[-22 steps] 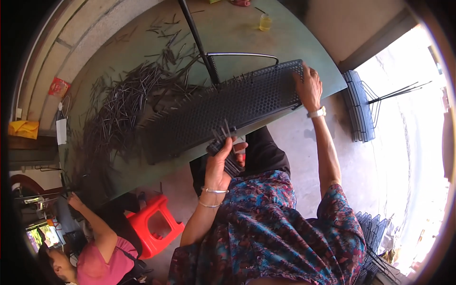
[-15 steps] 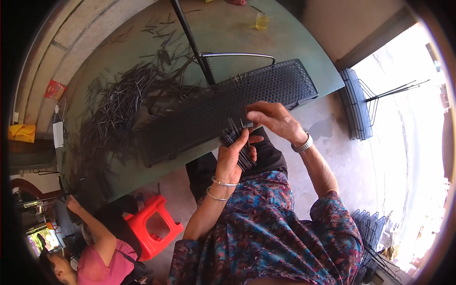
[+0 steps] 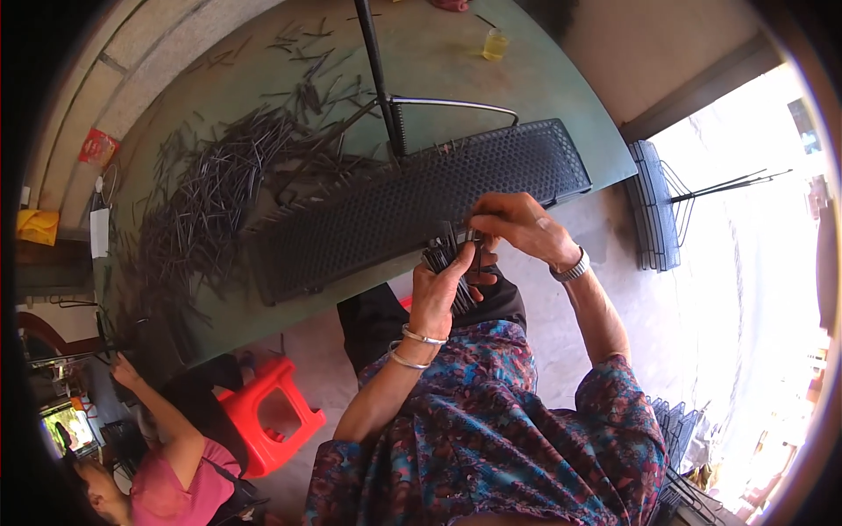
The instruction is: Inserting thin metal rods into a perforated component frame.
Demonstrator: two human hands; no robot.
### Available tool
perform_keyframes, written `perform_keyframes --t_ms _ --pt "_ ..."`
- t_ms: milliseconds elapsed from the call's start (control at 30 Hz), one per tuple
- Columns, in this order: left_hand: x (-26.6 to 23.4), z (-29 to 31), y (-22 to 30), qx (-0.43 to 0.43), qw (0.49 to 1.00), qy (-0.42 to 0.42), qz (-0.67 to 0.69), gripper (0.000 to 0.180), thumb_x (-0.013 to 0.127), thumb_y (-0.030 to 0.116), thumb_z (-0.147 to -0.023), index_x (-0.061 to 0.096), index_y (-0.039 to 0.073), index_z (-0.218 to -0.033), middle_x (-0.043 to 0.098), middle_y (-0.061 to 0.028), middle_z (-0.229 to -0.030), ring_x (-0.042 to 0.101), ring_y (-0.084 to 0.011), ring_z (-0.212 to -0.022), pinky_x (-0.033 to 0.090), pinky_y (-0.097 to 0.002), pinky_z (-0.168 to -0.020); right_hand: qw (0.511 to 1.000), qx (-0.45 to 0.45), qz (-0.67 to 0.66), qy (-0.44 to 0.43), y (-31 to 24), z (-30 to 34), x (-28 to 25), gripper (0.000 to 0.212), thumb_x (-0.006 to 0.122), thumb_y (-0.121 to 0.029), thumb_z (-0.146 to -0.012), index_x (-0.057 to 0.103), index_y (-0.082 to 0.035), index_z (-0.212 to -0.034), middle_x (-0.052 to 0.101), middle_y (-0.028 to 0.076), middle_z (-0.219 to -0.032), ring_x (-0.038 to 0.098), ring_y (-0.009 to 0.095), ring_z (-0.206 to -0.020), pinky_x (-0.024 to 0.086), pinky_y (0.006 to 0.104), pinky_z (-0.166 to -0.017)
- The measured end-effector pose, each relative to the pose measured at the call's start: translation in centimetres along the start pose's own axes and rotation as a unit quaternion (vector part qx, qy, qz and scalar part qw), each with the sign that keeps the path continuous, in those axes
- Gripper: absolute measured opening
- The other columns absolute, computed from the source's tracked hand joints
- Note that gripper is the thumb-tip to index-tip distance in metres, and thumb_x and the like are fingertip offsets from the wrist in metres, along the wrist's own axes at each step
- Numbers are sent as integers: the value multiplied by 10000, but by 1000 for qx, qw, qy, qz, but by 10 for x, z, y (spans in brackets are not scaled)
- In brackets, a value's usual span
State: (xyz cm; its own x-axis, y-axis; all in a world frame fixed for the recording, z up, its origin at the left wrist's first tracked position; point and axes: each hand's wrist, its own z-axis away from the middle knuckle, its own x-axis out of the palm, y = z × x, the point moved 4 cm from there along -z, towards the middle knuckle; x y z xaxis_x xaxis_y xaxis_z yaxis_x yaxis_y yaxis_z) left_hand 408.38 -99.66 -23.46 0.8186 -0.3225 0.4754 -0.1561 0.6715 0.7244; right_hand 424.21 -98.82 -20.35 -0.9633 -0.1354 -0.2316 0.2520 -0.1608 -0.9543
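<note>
Upright in my left hand (image 3: pixel 438 289) is a bundle of thin dark strips (image 3: pixel 435 254), with the fingers wrapped round it. My right hand (image 3: pixel 526 230) reaches in from the right with its fingertips bent together at the top of the bundle. They seem to pinch a single strip, though the fingers partly hide it. Just beyond both hands lies a long black perforated panel (image 3: pixel 377 210), slanting along the table's near edge. A few short strip ends stick up along its far side. A dark rod (image 3: pixel 372 70) with a coil spring and a curved wire brace rises from that side.
Loose dark strips (image 3: pixel 210 184) lie heaped on the green table (image 3: pixel 561 88), left of the panel. A cup of yellow liquid (image 3: pixel 495 44) stands at the far side. Near a red stool (image 3: pixel 274 416), another person (image 3: pixel 180 473) sits lower left. More panels (image 3: pixel 656 206) lean at right.
My right fingertips have come in and closed at the top of the bundle. My left hand keeps its hold. The whole view has shifted slightly.
</note>
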Motion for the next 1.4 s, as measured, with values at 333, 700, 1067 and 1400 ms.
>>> perform_keyframes --t_ms 333,700,1067,1400 --pt "-5 -3 -5 10 1000 21 -10 268 647 272 -891 663 28 -1000 696 -83 -810 657 -143 -607 445 -243 -443 997 22 -76 6 -3 -2 -10 145 572 -86 -917 594 51 -961 637 74 -796 646 123 -706 551 259 -656" --pt "2 -19 -13 -31 993 18 112 345 618 363 -900 624 54 -1051 687 -132 -865 650 -175 -667 539 -317 -553 958 -97 76 259 -34 -4 -57 95 577 -26 -871 581 44 -935 669 112 -757 682 166 -738 528 273 -657" --pt "14 -42 -43 -122 974 -39 187 302 612 308 -910 570 59 -1075 660 -128 -872 659 -225 -769 566 -405 -711 919 -160 197 303 -22 -52 -80 91 583 -51 -868 582 21 -925 668 137 -790 686 229 -721 523 318 -665" --pt "21 -42 -38 -114 959 -80 248 261 528 227 -958 530 41 -1142 641 -145 -969 646 -249 -891 548 -468 -834 909 -162 241 300 -23 -53 -80 78 585 -45 -869 575 15 -918 666 136 -784 686 232 -723 522 326 -652"
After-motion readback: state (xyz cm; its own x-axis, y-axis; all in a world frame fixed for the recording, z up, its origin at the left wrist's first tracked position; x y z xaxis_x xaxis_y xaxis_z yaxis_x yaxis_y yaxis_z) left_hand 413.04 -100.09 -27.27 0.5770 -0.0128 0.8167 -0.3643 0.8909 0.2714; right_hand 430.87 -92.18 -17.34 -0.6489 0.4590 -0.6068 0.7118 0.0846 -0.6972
